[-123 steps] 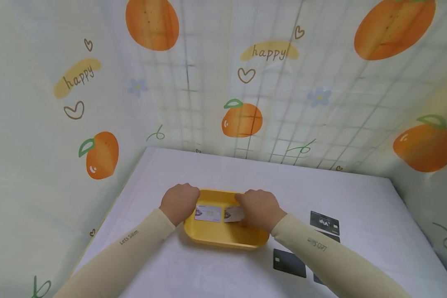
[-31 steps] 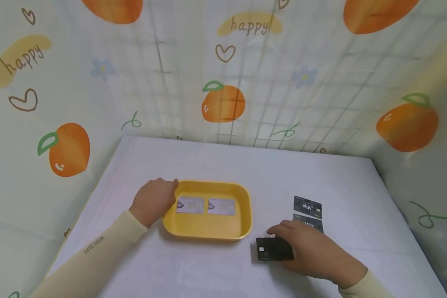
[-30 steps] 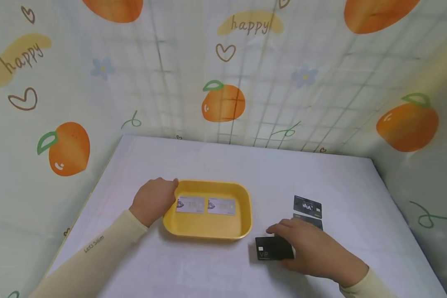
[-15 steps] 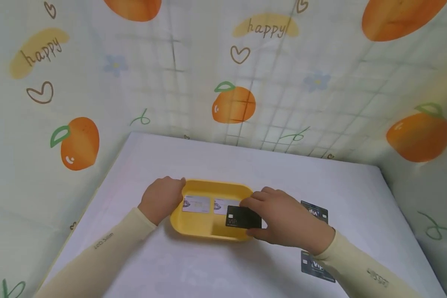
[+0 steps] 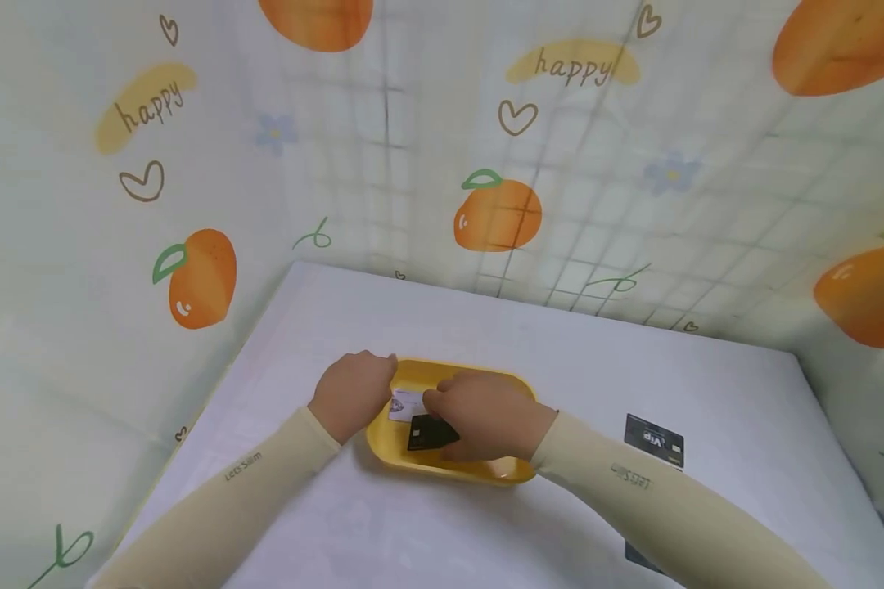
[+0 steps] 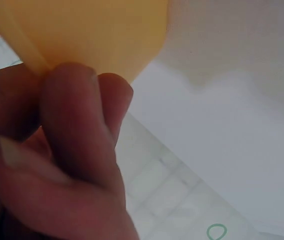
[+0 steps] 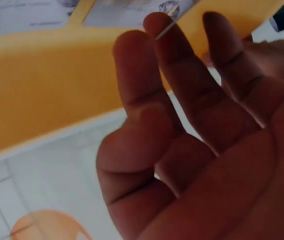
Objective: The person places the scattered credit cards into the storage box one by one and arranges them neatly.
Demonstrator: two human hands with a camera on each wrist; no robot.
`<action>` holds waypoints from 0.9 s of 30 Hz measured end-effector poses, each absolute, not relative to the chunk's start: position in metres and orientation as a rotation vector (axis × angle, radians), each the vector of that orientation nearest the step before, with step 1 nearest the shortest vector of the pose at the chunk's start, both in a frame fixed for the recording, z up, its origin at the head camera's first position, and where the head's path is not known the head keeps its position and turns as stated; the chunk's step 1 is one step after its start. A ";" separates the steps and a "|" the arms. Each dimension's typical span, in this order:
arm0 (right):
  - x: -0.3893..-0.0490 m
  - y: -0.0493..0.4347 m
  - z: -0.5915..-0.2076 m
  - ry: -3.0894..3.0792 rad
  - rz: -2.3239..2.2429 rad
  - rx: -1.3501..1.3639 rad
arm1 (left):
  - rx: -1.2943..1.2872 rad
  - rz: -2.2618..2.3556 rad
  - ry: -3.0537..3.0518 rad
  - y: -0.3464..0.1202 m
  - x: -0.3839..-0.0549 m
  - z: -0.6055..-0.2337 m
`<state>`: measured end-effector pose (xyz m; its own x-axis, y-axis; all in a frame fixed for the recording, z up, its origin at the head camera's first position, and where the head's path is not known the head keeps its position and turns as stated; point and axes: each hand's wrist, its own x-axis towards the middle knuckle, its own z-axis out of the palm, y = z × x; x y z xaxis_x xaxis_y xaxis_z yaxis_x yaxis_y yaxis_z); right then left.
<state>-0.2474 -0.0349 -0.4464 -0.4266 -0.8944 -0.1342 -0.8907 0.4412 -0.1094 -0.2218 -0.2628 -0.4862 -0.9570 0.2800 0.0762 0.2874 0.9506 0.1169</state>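
My left hand (image 5: 355,397) grips the left end of a yellow tray (image 5: 383,458); in the left wrist view its fingers curl against the tray wall (image 6: 92,35). My right hand (image 5: 489,415) is over the tray and pinches a black VIP card (image 5: 427,433) by its right part. In the right wrist view that card shows almost edge-on, a thin line between thumb and fingertip. Inside the tray lies a white card (image 5: 405,404), left of the right hand. A second white card is hidden by the hand in the head view; both white cards (image 7: 27,14) show in the right wrist view.
On the white table (image 5: 324,515), right of the tray, lies a black VIP card (image 5: 654,436). A dark card corner (image 5: 639,558) peeks out below the right sleeve (image 5: 633,483), which covers the space between. A printed curtain (image 5: 427,164) stands around the table.
My right hand left a white card in the tray, took up a black card from the table at the right, and carried it left over the tray. My left hand stays on the tray's left end.
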 end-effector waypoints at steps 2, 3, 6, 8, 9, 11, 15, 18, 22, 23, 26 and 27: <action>-0.249 -0.041 -0.450 2.491 -0.041 -1.577 | -0.460 -0.166 -3.027 -0.262 -0.222 -0.487; -0.249 -0.044 -0.451 2.476 -0.054 -1.572 | -0.468 -0.149 -3.018 -0.262 -0.223 -0.487; -0.254 -0.054 -0.459 2.416 -0.124 -1.553 | -0.479 -0.102 -2.991 -0.263 -0.224 -0.488; -0.258 -0.059 -0.464 2.369 -0.157 -1.541 | -0.483 -0.096 -2.979 -0.263 -0.224 -0.488; -0.259 -0.062 -0.466 2.350 -0.173 -1.536 | -0.482 -0.110 -2.973 -0.262 -0.225 -0.488; -0.261 -0.065 -0.469 2.326 -0.181 -1.539 | -0.483 -0.124 -2.961 -0.262 -0.226 -0.488; -0.262 -0.070 -0.470 2.319 -0.146 -1.553 | -0.494 -0.143 -2.949 -0.260 -0.226 -0.489; -0.261 -0.071 -0.471 2.323 -0.126 -1.552 | -0.494 -0.150 -2.961 -0.260 -0.225 -0.489; -0.259 -0.072 -0.473 2.332 -0.105 -1.565 | -0.475 -0.173 -2.985 -0.261 -0.223 -0.488; -0.259 -0.073 -0.474 2.334 -0.095 -1.574 | -0.468 -0.177 -2.991 -0.261 -0.222 -0.489; -0.258 -0.073 -0.477 2.342 -0.067 -1.596 | -0.458 -0.199 -2.998 -0.263 -0.221 -0.490; -0.258 -0.074 -0.478 2.343 -0.056 -1.604 | -0.457 -0.214 -2.996 -0.264 -0.221 -0.490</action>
